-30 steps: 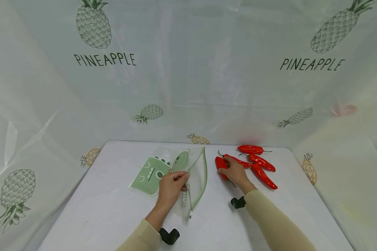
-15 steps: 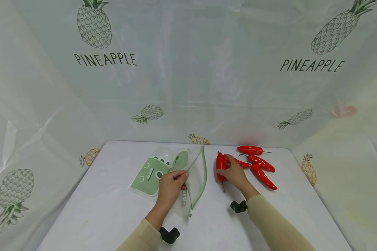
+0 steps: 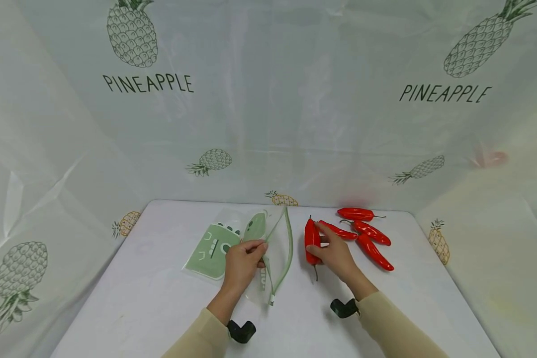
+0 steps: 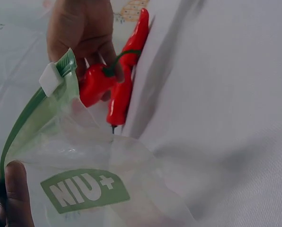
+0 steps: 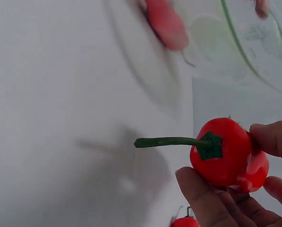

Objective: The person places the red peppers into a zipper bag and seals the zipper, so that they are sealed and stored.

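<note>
In the head view my left hand (image 3: 240, 263) pinches the rim of a clear zip bag (image 4: 145, 184), printed with green, between thumb and fingers. Its green zip strip (image 3: 290, 243) bows out to the right, spreading the mouth. A white slider (image 4: 51, 79) sits on the strip in the left wrist view. To the right of the bag, my right hand (image 3: 335, 252) grips a glossy red chili pepper (image 5: 219, 151) by its body, thumb on one side and fingers on the other. Its green stem (image 5: 171, 141) points toward the front of the table.
Several more red chili peppers (image 3: 376, 252) lie at the back right of the white table (image 3: 130, 278). A flat green monster-face bag (image 3: 215, 251) lies left of the open one. Pineapple-print sheeting (image 3: 286, 124) surrounds the table's back and sides.
My right hand has turned the chili pepper from a slant to nearly straight, stem toward the front, and drawn it slightly nearer the front. My left hand keeps its hold on the bag, almost still.
</note>
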`<state>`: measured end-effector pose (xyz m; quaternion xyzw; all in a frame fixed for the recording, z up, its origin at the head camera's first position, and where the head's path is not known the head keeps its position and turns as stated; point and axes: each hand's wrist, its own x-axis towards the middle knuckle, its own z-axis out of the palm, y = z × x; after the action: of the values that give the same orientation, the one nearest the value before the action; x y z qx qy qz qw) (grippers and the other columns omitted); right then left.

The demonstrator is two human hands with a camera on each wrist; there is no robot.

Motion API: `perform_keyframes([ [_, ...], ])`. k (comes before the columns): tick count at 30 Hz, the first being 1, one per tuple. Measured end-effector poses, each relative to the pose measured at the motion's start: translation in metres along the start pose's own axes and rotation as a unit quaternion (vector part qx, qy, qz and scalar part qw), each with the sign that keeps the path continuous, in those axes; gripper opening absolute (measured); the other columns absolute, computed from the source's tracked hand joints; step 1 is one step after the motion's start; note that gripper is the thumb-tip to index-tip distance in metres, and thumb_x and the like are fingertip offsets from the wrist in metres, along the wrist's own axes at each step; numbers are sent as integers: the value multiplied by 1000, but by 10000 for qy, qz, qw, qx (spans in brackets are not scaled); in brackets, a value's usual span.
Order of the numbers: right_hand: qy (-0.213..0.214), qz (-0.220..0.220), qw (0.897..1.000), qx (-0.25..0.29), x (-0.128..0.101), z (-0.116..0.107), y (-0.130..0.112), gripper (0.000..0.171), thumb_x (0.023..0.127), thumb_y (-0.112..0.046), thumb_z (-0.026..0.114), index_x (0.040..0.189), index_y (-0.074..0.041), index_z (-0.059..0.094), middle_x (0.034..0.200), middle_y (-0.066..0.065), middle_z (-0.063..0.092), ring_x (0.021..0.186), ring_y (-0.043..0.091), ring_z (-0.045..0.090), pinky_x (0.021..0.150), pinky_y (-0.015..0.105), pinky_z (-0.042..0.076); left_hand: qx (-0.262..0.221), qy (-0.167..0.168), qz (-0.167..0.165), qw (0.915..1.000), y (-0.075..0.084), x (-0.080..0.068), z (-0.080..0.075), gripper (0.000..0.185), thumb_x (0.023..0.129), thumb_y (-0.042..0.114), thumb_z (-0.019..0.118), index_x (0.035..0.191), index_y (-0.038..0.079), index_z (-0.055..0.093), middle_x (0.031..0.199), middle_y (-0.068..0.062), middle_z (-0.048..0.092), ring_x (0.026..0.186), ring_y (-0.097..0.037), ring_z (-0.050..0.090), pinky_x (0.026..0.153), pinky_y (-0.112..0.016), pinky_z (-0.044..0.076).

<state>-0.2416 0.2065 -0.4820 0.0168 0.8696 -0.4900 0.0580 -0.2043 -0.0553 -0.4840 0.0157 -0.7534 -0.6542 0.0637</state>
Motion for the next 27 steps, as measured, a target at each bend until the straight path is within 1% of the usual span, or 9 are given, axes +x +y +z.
perform_keyframes([
  [4,-19,-12,10000,36,-9,1,-4,82,92,-25,83,162,-27,40,145,19,56,132,42,53,76,38,67,-62,13,33,10000,-1,0,2,23,97,18,78,112,1,81,91,-21,76,60,-12,70,59,-22,61],
  [9,28,-106,9999,46,-19,2,-9,82,91,-25,83,162,-28,41,143,18,57,128,40,56,74,37,67,-109,21,44,9999,-2,0,3,24,96,19,79,112,1,81,92,-21,76,60,-13,70,59,-22,61],
  [15,1,-118,9999,84,-30,4,-14,83,89,-23,85,161,-27,43,141,16,59,120,37,62,71,36,67,13,8,48,10000,-2,2,5,22,97,19,78,112,3,81,91,-21,76,59,-14,71,59,-22,60],
  [19,-35,-108,9999,107,-37,5,-19,82,89,-23,86,160,-26,44,141,16,60,118,35,63,70,37,67,85,5,32,10000,-1,3,7,21,97,19,78,112,3,82,92,-22,77,58,-14,72,58,-21,59],
  [27,-176,-59,9994,294,-48,11,-32,78,89,-20,85,157,-25,49,139,15,63,110,32,66,66,38,67,240,-20,41,9997,0,2,10,20,97,19,78,111,5,82,90,-22,77,56,-11,70,57,-21,59],
])
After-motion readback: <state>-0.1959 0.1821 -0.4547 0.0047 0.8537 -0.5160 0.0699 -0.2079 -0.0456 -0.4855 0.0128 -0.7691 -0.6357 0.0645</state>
